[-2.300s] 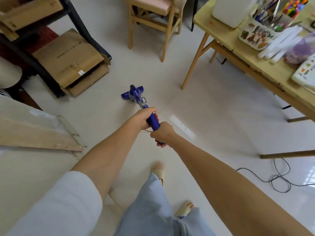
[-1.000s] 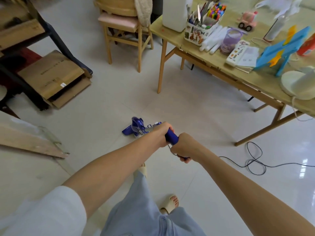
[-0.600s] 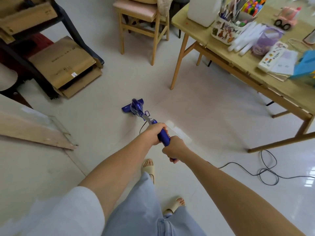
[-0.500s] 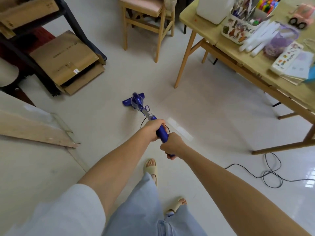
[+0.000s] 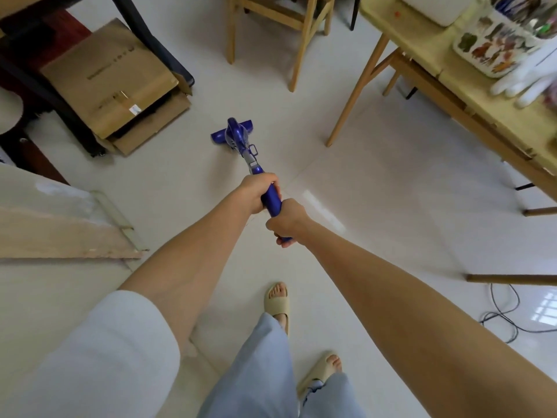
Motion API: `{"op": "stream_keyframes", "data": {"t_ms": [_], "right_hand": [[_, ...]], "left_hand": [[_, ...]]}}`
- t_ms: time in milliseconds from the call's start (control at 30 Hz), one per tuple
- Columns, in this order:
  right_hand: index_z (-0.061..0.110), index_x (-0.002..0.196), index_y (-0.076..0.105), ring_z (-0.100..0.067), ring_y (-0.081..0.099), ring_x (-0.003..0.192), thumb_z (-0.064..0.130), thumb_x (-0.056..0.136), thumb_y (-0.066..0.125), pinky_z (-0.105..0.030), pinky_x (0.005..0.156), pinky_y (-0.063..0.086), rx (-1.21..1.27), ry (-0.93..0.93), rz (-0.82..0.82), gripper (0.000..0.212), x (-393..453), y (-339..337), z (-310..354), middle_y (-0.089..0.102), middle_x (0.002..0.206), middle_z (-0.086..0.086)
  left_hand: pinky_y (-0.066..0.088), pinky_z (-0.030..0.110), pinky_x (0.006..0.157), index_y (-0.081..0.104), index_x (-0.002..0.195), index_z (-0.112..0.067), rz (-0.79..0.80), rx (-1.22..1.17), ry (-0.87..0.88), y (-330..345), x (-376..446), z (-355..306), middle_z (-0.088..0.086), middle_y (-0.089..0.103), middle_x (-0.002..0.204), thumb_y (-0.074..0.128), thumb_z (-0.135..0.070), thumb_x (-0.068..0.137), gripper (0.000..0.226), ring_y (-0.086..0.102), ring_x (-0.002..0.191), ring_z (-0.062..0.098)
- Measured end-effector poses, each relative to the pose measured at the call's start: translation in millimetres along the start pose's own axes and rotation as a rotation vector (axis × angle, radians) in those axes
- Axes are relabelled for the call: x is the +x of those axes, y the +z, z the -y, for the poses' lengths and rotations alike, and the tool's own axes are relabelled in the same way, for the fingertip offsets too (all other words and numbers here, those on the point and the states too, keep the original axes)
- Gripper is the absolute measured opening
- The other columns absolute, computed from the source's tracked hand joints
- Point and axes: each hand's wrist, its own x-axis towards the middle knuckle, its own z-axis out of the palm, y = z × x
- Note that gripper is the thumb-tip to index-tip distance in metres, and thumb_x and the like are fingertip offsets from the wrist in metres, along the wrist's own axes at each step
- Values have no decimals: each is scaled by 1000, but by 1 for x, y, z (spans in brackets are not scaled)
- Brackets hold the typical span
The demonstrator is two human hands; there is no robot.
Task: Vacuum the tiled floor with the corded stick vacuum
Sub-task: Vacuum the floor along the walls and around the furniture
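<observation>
A: Head view: a blue stick vacuum (image 5: 241, 140) is seen foreshortened, its floor head set flat on the pale tiled floor (image 5: 376, 188) ahead of the feet. How is it held?

B: The handle is gripped by both hands. The left hand (image 5: 256, 191) is wrapped round the upper part of the blue handle, and the right hand (image 5: 286, 221) is curled round it just below, the two nearly touching. Most of the handle is hidden beneath the fingers; only a short blue stretch is shown between the hands, and the end of it below the right hand can barely be made out.

A: Can the cord be traced?

B: Not from the vacuum. A black cord (image 5: 506, 315) is seen looped on the floor at the lower right, partly cut off by the frame edge; where it joins the machine cannot be told.

A: What is cut off around the edges?

B: A wooden chair (image 5: 298, 28) is shown only by its legs and rungs at the top. The wooden tabletop (image 5: 494, 116) on the right is cropped, and a patterned holder (image 5: 494, 46) on it is cut at the top, its contents blurred. White objects beside it cannot be identified. Flattened cardboard boxes (image 5: 114, 82) lie under a dark frame at the upper left, their print too small to be read.

A: And below?

B: Two beige slides (image 5: 278, 303) are partly covered by light blue trouser legs.
</observation>
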Motion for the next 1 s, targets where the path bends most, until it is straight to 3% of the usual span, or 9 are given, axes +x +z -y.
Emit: {"op": "stream_keyframes", "data": {"t_ms": [133,267,533,667,767,1000], "right_hand": [[4,122,42,-18,57,50,1,87,49,-26,48,51,-74,-15,-40,36,1,-10,-7,58,89,-16],[4,119,44,-17,55,48,1,84,47,-26,47,49,-160,-36,-122,35,-13,-25,-22,56,73,-10],[5,115,49,-17,54,46,0,81,46,-23,47,46,-215,-31,-211,34,-84,-49,-88,56,69,-7],[6,116,49,-16,53,45,0,82,46,-21,43,42,-197,-7,-230,35,-119,-52,-136,56,67,-7],[6,115,48,-17,54,48,0,83,46,-23,47,48,-171,12,-231,33,-151,-50,-177,55,71,-7],[8,105,43,-16,55,45,2,83,44,-22,44,45,-148,7,-196,22,-212,-53,-244,56,71,-8]], "left_hand": [[50,31,64,47,67,-6,21,-10,-47,11,6,-2,5,50,40,50,-2,86,20,50,51,19],[51,35,78,46,61,-7,43,24,-51,31,-4,0,5,51,39,50,-2,82,22,51,52,20],[48,32,59,44,60,-6,118,-38,-50,89,-59,50,8,49,44,47,2,79,21,49,51,21],[48,33,61,44,63,-5,142,-29,-54,119,-91,93,7,49,42,49,3,76,17,49,50,22],[50,33,63,46,62,-5,163,-4,-53,141,-122,130,8,51,44,50,2,77,17,51,52,22],[47,30,54,46,64,-7,198,-43,-77,176,-180,191,5,50,45,50,2,82,21,50,46,17]]}}
